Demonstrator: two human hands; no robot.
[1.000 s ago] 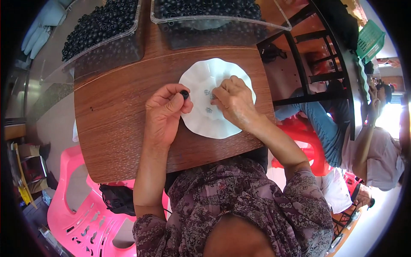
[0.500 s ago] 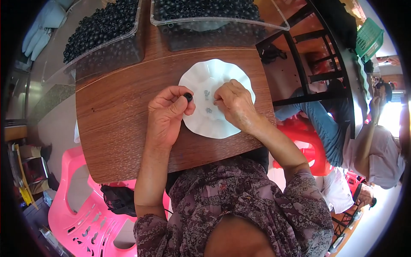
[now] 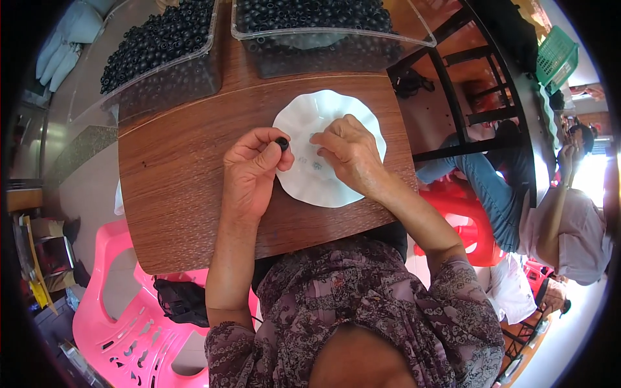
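Left hand (image 3: 249, 171): curled shut, thumb and forefinger pinching one small black ring (image 3: 282, 141), held just above the left rim of the white dish (image 3: 362, 123). Ring sits at the fingertips, hole not clearly visible.

Right hand (image 3: 346, 152): fingers bent down onto the dish, tips pressed among tiny pale pieces (image 3: 315, 165) lying near its centre. Whether it has one pinched, cannot tell; the fingers hide it.

Dish: scalloped edge, flat on the wooden bench (image 3: 187, 161), near its front right part.

Beyond the dish, along the far edge of the bench: two clear bins, left bin (image 3: 162, 61) and right bin (image 3: 323, 39), both heaped with the same black rings.

Judgement on doing this well: keep the ring steady and low over the dish so a dropped piece lands inside it; take one pale piece at a time with the fingertips; bring the two hands together over the dish rather than over bare bench.

Pink plastic chair (image 3: 123, 330) at lower left; another person seated at right.
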